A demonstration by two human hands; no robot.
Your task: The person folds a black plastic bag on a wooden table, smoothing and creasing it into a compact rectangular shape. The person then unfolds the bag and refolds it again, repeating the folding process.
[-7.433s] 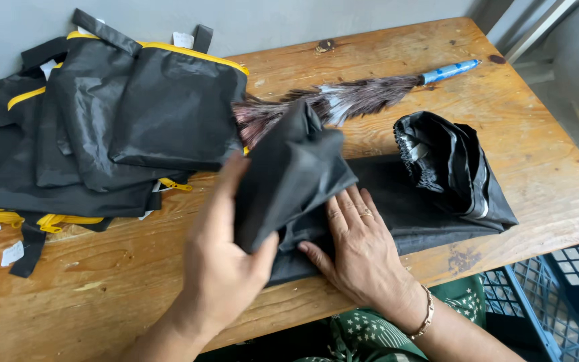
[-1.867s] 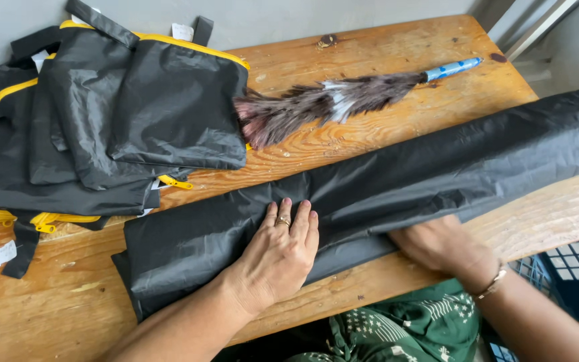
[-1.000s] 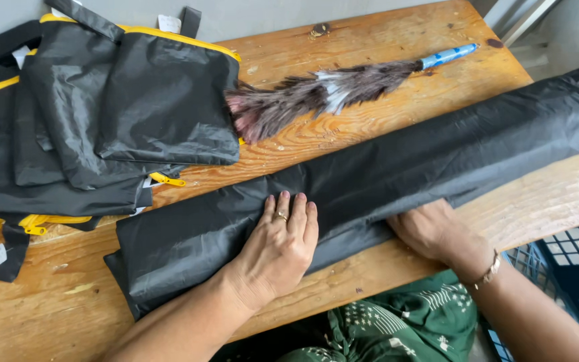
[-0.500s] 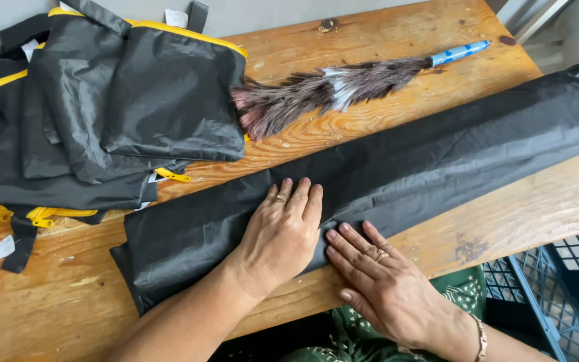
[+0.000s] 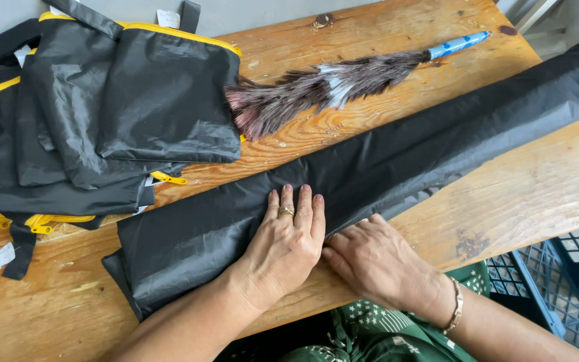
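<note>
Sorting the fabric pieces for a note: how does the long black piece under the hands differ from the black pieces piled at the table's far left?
The long black piece lies stretched in one strip slanting across the table; the piled pieces are short, squarish and overlapped. The pile shows yellow edging and straps; the strip shows none. The left hand lies flat on the strip and the right hand touches its near edge; neither touches the pile. Both are thin, dark, slightly shiny fabric.

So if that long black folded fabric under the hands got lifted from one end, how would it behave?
The black fabric would probably droop and unfold: it looks thin and creased, lying flat where the left hand presses it. Its slight sheen suggests it may slide on the wooden table. It seems light for its length, with its far end running past the table edge.
</note>
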